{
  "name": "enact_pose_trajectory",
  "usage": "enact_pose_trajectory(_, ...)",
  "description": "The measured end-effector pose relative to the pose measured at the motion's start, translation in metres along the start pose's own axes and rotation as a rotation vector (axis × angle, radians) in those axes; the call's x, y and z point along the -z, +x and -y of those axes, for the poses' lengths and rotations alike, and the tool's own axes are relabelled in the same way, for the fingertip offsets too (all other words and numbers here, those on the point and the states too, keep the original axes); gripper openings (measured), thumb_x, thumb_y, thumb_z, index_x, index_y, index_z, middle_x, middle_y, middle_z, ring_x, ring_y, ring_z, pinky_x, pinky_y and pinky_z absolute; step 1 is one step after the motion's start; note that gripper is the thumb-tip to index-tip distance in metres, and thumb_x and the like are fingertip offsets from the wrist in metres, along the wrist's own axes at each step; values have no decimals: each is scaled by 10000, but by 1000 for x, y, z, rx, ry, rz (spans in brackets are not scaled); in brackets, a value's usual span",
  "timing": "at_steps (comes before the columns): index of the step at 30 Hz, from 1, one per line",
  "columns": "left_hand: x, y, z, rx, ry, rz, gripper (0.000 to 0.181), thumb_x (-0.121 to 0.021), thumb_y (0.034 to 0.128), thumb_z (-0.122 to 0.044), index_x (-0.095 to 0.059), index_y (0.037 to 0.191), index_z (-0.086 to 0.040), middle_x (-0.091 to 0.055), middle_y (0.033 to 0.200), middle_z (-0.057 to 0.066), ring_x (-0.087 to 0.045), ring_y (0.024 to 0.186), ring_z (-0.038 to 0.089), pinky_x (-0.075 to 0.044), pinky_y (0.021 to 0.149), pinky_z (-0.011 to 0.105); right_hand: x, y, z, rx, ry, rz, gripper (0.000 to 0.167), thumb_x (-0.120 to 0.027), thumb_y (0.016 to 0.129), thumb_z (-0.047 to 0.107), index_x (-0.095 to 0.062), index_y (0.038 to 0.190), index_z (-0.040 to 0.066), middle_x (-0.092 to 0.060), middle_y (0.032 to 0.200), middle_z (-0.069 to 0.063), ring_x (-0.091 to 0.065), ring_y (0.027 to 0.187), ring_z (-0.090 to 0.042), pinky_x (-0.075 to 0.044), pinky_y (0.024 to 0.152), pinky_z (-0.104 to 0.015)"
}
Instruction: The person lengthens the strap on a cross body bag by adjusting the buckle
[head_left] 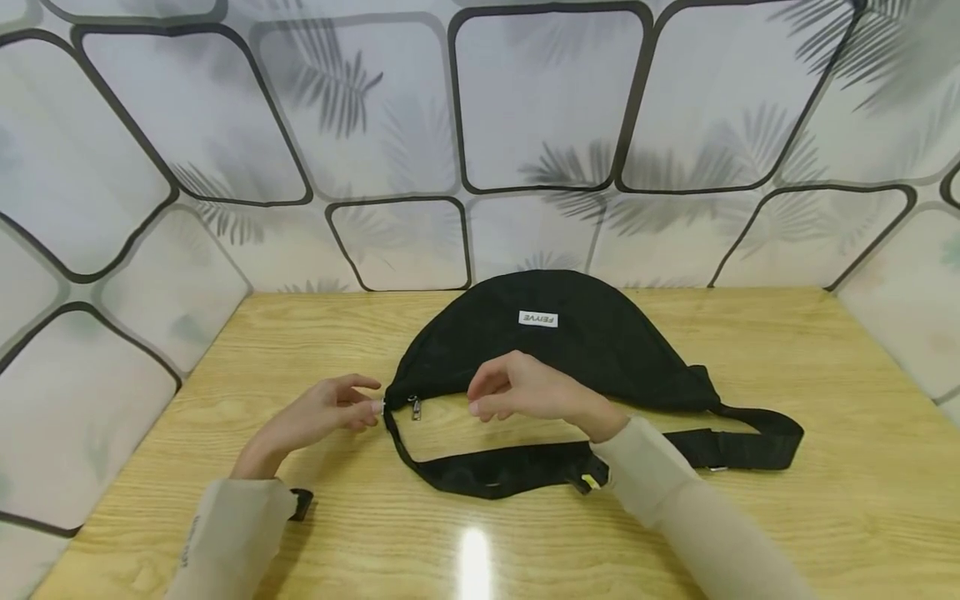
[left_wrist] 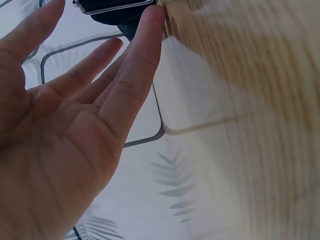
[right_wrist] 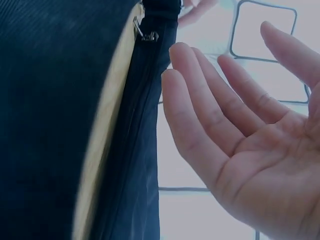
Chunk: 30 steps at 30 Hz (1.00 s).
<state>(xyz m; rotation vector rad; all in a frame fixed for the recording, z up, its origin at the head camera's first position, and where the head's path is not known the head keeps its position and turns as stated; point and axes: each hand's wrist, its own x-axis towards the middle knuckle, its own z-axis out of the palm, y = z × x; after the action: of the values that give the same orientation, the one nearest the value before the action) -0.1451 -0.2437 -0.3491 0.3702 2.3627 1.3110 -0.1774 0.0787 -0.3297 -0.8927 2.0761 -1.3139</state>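
A black half-moon waist bag [head_left: 465, 342] with a small white label [head_left: 538, 319] lies flat on the table. Its black strap [head_left: 487, 479] loops in front. At the bag's left end hangs a metal zipper pull [head_left: 417, 408], which the right wrist view also shows on the bag's edge [right_wrist: 140, 150]. My left hand [head_left: 322, 417] is beside that end, fingers loosely bent, fingertips close to the strap joint; contact is unclear. In the left wrist view its palm [left_wrist: 60, 145] holds nothing. My right hand [head_left: 528, 387] hovers over the bag's front edge, its fingers [right_wrist: 190, 120] loosely curved around nothing.
The light wood table [head_left: 352, 533] reaches back to a patterned curtain [head_left: 547, 100] that also hangs at both sides. A black buckle [head_left: 588, 477] with a yellow mark sits on the strap by my right sleeve. The strap's right end bends at the bag's right side.
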Motion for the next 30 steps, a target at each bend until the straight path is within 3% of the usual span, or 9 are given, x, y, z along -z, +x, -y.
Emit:
enact_pose_trajectory(6,0,5,5,-15,-16,11,572,-637,1019,-181,-425,1420,167,-694,1115,188,-687,951,281,-562,849,405,-11,8,1,-32,44,69,239,-676,968,125,-675,1118,-60,-723,951,-42,-712,914,-299,-575,790,-371)
enact_pose_trajectory(12,-1,11,2,-9,5,6,537,-645,1009,-185,-474,1405,135,-699,1116,181,-683,920,259,-552,847,418,-20,15,3,-53,71,83,276,-682,956,113,-658,1146,-86,-719,968,-49,-718,920,-279,-577,790,-359)
enact_pose_trajectory(20,0,12,-4,29,21,10,549,-639,1013,-207,-468,1430,108,-657,1218,242,-667,963,275,-540,873,444,-39,28,5,-87,68,118,315,-728,929,100,-654,1170,-89,-709,970,-24,-661,814,-118,-549,689,-283)
enact_pose_trajectory(23,-1,12,-5,19,26,14,542,-634,1018,-199,-461,1430,108,-640,1243,261,-663,952,267,-539,873,442,-45,32,7,-90,35,133,335,-752,907,88,-655,1175,-88,-711,974,-32,-654,801,-102,-529,682,-248)
enact_pose_trajectory(30,-5,16,-5,-15,28,-3,501,-635,1017,-148,-471,1401,128,-669,1164,236,-663,904,261,-546,819,428,-57,39,8,-74,-99,145,385,-816,860,103,-656,1175,-52,-736,1012,-62,-675,920,-75,-505,849,-221)
